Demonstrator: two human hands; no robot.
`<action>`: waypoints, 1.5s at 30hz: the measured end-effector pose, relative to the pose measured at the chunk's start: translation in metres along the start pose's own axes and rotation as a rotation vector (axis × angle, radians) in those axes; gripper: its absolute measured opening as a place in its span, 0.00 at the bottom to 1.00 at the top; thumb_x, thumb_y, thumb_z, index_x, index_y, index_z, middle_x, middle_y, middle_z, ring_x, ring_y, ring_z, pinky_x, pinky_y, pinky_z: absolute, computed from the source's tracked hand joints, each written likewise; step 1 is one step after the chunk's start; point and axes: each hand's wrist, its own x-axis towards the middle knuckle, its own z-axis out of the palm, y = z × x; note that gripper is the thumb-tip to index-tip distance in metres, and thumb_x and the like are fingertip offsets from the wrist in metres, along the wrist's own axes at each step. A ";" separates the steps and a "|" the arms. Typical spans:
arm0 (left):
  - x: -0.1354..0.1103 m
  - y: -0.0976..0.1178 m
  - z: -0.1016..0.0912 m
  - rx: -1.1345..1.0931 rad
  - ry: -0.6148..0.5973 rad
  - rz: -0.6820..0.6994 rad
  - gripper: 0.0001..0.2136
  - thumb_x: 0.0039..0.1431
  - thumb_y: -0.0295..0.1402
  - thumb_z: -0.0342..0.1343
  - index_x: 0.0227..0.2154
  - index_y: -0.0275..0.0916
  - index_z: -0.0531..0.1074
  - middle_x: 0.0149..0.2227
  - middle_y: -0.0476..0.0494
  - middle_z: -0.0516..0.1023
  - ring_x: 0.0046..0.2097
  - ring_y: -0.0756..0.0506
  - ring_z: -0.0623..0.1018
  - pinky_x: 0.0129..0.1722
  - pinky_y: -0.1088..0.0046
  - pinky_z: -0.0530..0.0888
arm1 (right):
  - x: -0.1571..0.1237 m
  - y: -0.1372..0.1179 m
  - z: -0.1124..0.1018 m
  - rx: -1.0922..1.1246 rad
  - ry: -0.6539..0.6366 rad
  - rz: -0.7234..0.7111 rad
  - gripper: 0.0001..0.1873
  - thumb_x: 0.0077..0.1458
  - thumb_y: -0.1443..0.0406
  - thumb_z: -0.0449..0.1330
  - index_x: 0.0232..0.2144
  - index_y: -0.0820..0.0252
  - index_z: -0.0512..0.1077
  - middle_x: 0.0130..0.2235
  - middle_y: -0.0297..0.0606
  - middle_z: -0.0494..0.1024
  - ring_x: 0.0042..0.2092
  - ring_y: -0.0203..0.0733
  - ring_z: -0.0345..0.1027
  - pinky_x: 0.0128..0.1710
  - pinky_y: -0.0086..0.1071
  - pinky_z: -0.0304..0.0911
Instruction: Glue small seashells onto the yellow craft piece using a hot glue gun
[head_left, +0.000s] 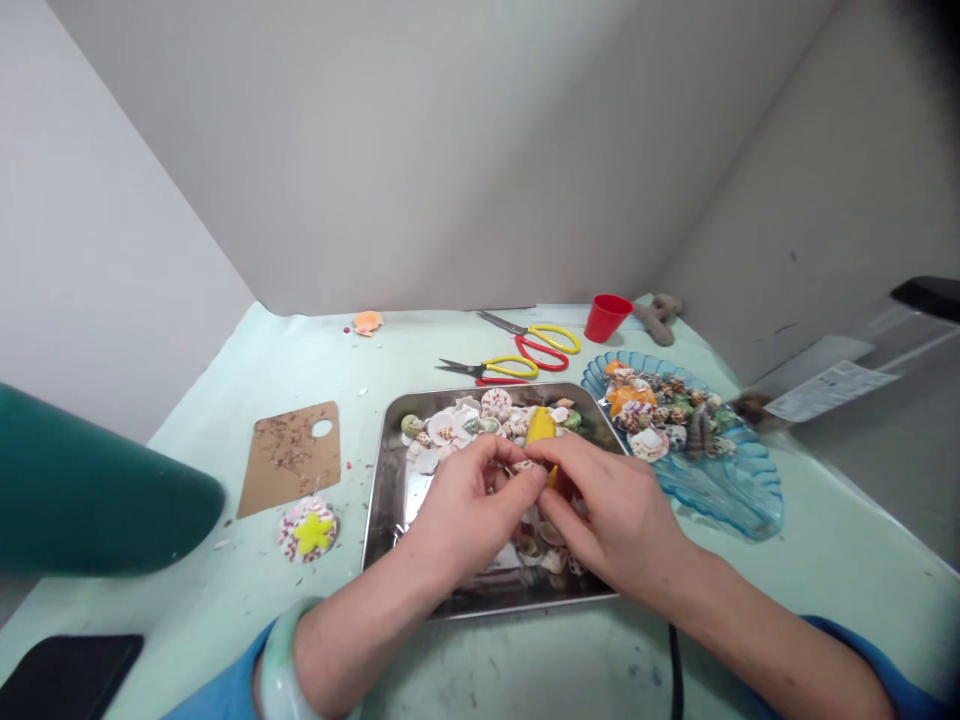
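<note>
Both hands meet above a metal tray [379,520] filled with seashells. Between the thumb and fingers of my left hand [476,495] is a small speckled shell [525,466]. The fingers of my right hand [611,505] are pinched around a small yellow piece [553,476], mostly hidden, close against the shell. Just beyond my fingertips a yellow lump [541,426] lies among white shells [454,420] in the tray. More shells [553,558] show below my hands.
Two pairs of scissors [551,345] lie behind the tray. A blue shell-shaped dish [750,500] of shells and a red cup [607,318] stand right. At left are a brown card [292,455], a speckled shell with a yellow flower [311,532] and a green cylinder [97,490].
</note>
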 end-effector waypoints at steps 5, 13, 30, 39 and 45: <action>0.001 0.000 0.000 -0.010 -0.010 0.011 0.09 0.52 0.39 0.54 0.31 0.38 0.67 0.19 0.54 0.66 0.21 0.53 0.66 0.20 0.81 0.61 | -0.001 0.000 0.000 -0.005 0.002 -0.002 0.11 0.55 0.71 0.52 0.41 0.59 0.66 0.33 0.34 0.73 0.30 0.35 0.65 0.30 0.29 0.57; -0.001 0.003 0.001 -0.017 -0.009 -0.001 0.09 0.52 0.39 0.54 0.31 0.38 0.66 0.18 0.55 0.65 0.20 0.54 0.65 0.19 0.81 0.61 | 0.000 0.000 -0.001 -0.012 -0.009 -0.005 0.11 0.55 0.71 0.52 0.41 0.59 0.66 0.33 0.34 0.73 0.30 0.36 0.66 0.30 0.29 0.58; 0.000 0.000 0.003 -0.009 -0.035 -0.026 0.09 0.54 0.39 0.53 0.31 0.38 0.65 0.15 0.56 0.63 0.18 0.54 0.63 0.16 0.82 0.57 | 0.002 0.000 0.000 -0.054 -0.030 -0.005 0.09 0.55 0.71 0.52 0.40 0.60 0.67 0.31 0.35 0.75 0.29 0.36 0.67 0.30 0.29 0.58; 0.000 0.003 0.003 -0.025 -0.036 -0.049 0.08 0.54 0.37 0.53 0.30 0.38 0.65 0.15 0.57 0.64 0.18 0.55 0.62 0.16 0.82 0.56 | 0.002 -0.001 0.000 -0.066 -0.050 -0.011 0.10 0.55 0.71 0.51 0.40 0.61 0.67 0.32 0.37 0.75 0.31 0.38 0.69 0.30 0.29 0.60; 0.001 0.002 0.002 -0.037 -0.036 -0.037 0.09 0.53 0.38 0.54 0.30 0.38 0.65 0.15 0.56 0.64 0.17 0.55 0.62 0.16 0.81 0.56 | 0.002 -0.001 0.000 -0.069 -0.061 -0.004 0.10 0.56 0.71 0.51 0.40 0.61 0.67 0.32 0.37 0.75 0.31 0.38 0.69 0.30 0.30 0.60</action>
